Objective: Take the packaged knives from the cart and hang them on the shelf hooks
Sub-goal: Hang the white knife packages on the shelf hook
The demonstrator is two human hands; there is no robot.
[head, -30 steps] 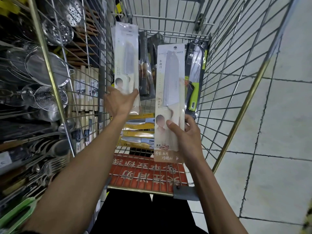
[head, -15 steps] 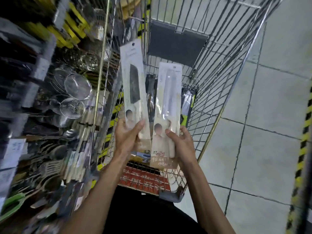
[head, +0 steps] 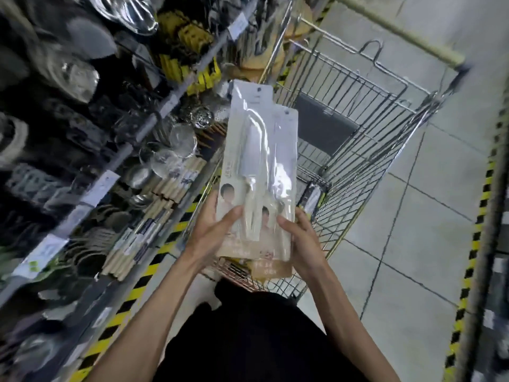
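Note:
Two white packaged knives are stacked upright above the near end of the wire cart (head: 366,150). The front packaged knife (head: 249,150) overlaps the rear packaged knife (head: 285,166), which sticks out to the right and below. My left hand (head: 212,232) grips the front pack at its lower left, thumb across its face. My right hand (head: 305,238) holds the rear pack's lower right edge, thumb on its front. Another dark pack (head: 312,197) shows inside the cart behind them.
Shelves (head: 91,150) on the left hold strainers, metal bowls and wooden-handled utensils, blurred by motion. Yellow-black hazard tape (head: 143,274) runs along the shelf base. Grey tiled floor (head: 413,230) lies to the right, with another striped edge at far right.
Both packs have been lifted out of the cart and brought together, now overlapping. The view has swung up and left toward the shelves.

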